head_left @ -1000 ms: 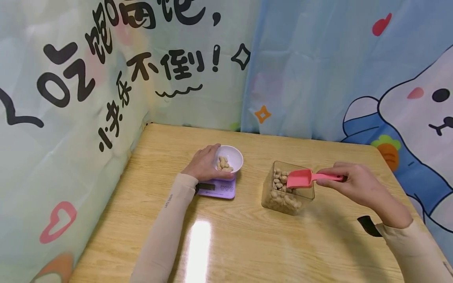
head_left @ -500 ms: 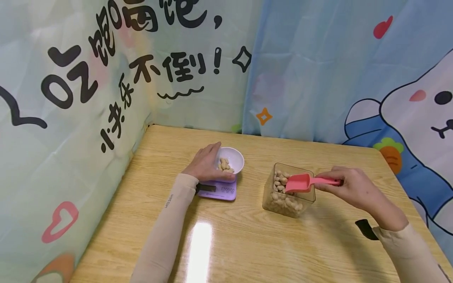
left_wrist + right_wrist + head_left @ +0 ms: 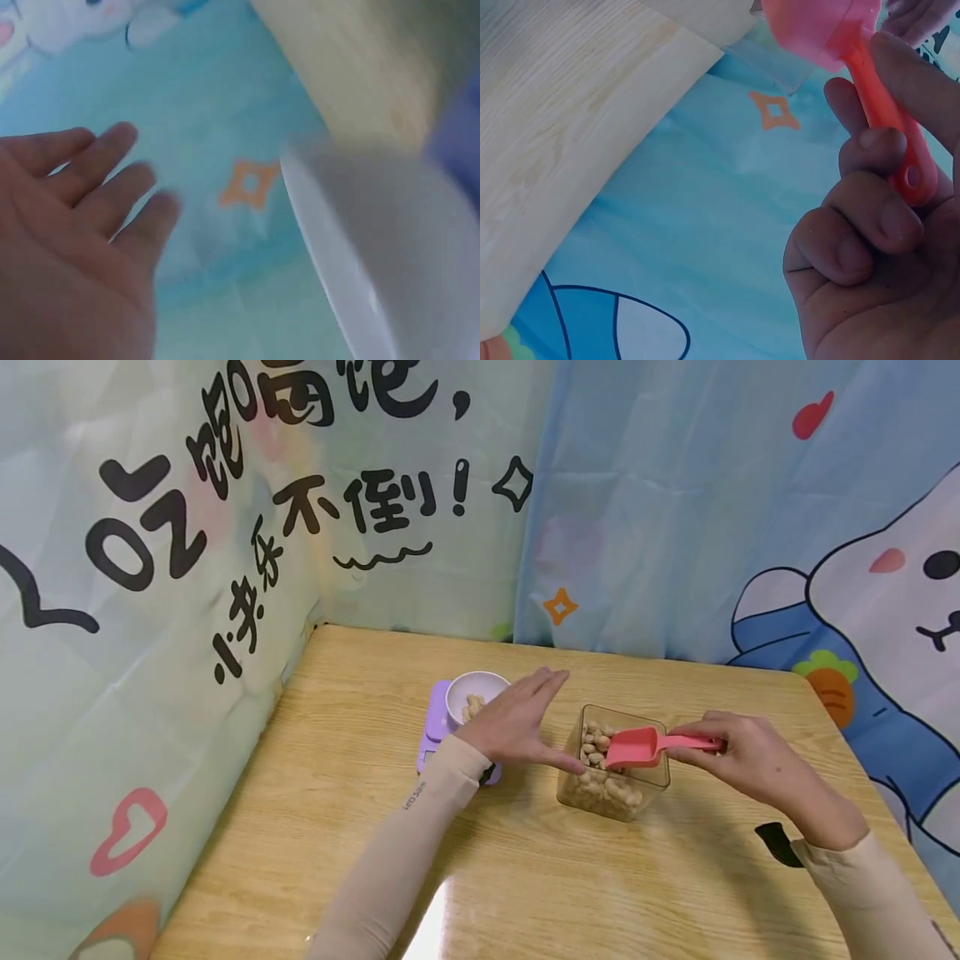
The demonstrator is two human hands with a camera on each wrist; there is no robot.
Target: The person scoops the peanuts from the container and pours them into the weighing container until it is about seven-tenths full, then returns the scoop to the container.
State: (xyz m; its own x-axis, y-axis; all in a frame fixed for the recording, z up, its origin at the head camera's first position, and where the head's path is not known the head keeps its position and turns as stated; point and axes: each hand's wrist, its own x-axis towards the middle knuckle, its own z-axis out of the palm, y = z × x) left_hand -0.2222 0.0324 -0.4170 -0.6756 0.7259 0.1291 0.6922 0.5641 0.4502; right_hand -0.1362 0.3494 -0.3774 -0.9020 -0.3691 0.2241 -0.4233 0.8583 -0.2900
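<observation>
Right grip [image 3: 750, 760] pinches one scoop [image 3: 633, 748]; left grip [image 3: 519, 720], spread, hovers near one box [image 3: 648, 787].

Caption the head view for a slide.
Right hand holding a pink scoop at a tub of peanuts, left hand spread between tub and white bowl.

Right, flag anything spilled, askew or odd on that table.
Nothing stands out: the white bowl sits upright on the purple digital scale, the transparent container stands upright on the wooden tabletop, and all visible peanuts lie in bowl or container.
</observation>
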